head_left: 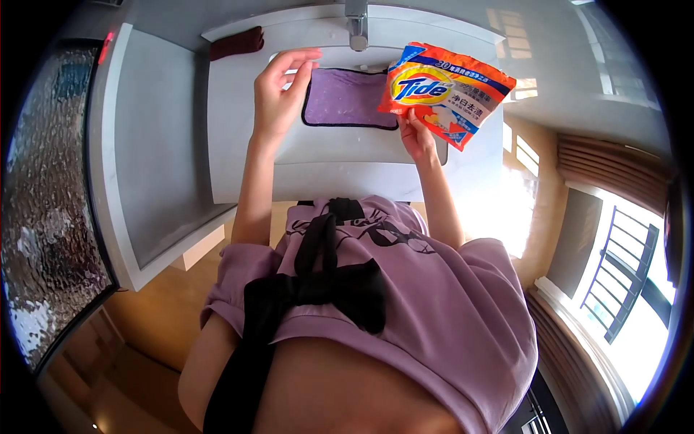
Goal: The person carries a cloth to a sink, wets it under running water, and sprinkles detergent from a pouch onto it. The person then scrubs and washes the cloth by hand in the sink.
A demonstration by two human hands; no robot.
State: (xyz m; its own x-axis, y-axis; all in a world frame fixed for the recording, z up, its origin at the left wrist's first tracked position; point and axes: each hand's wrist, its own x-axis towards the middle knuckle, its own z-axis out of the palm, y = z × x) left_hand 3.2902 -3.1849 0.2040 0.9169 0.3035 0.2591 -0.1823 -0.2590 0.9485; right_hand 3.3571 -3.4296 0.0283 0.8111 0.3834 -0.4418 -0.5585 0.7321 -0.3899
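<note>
My right hand (417, 137) grips the lower left edge of an orange Tide laundry detergent bag (441, 94), holding it tilted over the right side of the sink. The bag's printed front faces me. A purple cloth (343, 99) with a dark border lies spread in the white sink (329, 148), and small pale specks show on it. The bag covers the cloth's right end. Left of the cloth, my left hand (280, 94) is raised over the sink edge, its thumb and fingers apart and nothing visible in them.
A metal faucet (357, 25) stands at the back middle of the sink. On the counter's back left corner lies a folded dark brown cloth (237, 44). A grey panel (160, 130) borders the left side, and a barred window (620, 267) is at the right.
</note>
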